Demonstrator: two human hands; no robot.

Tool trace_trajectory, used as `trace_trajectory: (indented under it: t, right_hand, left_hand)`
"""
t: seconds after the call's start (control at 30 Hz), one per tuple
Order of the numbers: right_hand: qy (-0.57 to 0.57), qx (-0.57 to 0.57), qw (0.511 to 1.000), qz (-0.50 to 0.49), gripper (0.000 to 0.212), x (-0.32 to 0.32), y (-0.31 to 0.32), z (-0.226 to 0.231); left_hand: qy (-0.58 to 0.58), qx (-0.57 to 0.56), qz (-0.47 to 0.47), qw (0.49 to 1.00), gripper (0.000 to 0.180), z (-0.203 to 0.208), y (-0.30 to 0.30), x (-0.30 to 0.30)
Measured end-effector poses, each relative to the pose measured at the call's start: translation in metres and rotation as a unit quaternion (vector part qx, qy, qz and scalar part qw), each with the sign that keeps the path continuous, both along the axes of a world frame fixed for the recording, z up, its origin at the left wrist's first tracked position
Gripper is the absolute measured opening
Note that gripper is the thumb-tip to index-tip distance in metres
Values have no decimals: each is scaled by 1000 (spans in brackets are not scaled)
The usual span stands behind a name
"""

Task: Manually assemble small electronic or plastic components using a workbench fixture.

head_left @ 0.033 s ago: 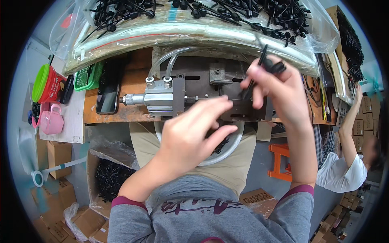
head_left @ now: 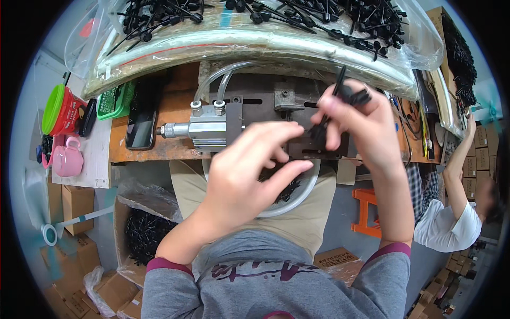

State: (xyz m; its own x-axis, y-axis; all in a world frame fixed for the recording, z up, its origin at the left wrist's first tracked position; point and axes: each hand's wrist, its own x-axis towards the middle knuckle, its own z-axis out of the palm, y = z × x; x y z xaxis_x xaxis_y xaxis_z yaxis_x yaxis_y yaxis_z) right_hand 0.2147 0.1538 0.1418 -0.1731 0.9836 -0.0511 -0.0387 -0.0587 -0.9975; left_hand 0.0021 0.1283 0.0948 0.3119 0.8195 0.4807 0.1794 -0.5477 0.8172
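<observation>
My right hand is closed on black stemmed plastic parts, with a thin stem pointing up from the fingers and another dark piece hanging below them. How many parts it holds I cannot tell. My left hand hovers over the front of the bench fixture, fingers stretched and thumb apart, with nothing visible in it. Left of that hand sits a silver pneumatic cylinder with two clear hoses. A small metal block is fixed on the dark base plate behind my hands, which hide part of the plate.
A plastic-lined tray heaped with black stemmed parts spans the back. A white-rimmed basin rests at my lap. Leftward are a phone, green basket and pink cup. Another person is at right, near an orange stool.
My right hand has shifted slightly, lowering the held stem's tip a little and bringing the hanging dark piece into clearer view. My left hand's fingers have risen slightly and its thumb spread further.
</observation>
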Motion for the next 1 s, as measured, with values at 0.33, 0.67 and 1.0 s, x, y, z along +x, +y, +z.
trace_trajectory:
  t: [0.33, 0.67, 1.0]
  right_hand:
    - [10, 3, 1000, 10, 10, -18, -32, -27]
    - [3, 98, 995, -34, 18, -12, 3, 0]
    - [100, 171, 965, -173, 41, 2, 64, 37]
  left_hand:
    - [55, 160, -24, 985, 42, -1, 2, -6]
    - [47, 213, 34, 975, 34, 11, 6, -4]
    - [77, 77, 31, 994, 27, -9, 1, -4]
